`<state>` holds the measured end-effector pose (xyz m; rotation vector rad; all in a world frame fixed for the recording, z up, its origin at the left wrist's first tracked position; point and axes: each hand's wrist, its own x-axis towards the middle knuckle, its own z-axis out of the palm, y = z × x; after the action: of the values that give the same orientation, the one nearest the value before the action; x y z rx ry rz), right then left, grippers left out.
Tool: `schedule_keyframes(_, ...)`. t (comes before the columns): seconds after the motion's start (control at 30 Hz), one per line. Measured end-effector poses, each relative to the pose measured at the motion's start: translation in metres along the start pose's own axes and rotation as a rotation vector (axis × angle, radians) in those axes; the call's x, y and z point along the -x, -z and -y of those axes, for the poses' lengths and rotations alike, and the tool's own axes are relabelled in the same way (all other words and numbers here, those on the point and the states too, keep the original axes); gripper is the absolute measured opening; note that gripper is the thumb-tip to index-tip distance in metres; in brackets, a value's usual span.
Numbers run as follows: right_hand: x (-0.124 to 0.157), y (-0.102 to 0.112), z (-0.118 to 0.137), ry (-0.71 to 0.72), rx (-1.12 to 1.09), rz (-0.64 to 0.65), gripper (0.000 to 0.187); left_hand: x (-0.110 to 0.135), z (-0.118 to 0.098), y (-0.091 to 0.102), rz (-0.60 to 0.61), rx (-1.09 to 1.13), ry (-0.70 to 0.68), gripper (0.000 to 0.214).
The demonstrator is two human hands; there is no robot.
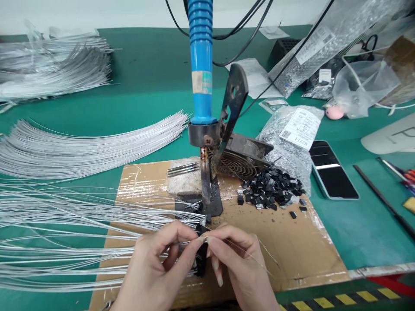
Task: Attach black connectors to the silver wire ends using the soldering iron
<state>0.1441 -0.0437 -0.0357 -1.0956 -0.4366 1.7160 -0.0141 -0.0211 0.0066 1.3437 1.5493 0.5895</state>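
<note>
My left hand (162,263) and my right hand (236,259) meet fingertip to fingertip low in the middle of the view. Both are closed in a pinch on a thin wire (241,249), whose loose strands trail past my right hand. What else sits between the fingertips is too small to make out. Many white wires (142,216) run in from the left, partly behind my left hand, their ends near a black strip (201,259). Just beyond the fingers, a blue-handled soldering iron (202,99) points tip down in a metal stand (214,201).
A cardboard sheet (292,255) lies under the work. Small black pieces (274,188) are heaped at its right, beside a phone (333,170). A wire bundle (97,144) curves at the left. Bubble-wrap packages (288,138) and a dark rod (385,201) lie to the right.
</note>
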Motion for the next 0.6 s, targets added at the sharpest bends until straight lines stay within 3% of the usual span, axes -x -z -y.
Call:
schedule_keyframes(0.33, -0.0033, 0.009, 0.0001, -0.081, -0.017, 0.067, 0.023, 0.0003, 0.0007, 0.0003, 0.047, 0.046, 0.022, 0.028)
schedule_keyframes(0.6, -0.0003, 0.0033, 0.0038, -0.095, -0.083, 0.029, 0.024, 0.0012, 0.0027, -0.0053, -0.038, -0.013, -0.065, 0.028)
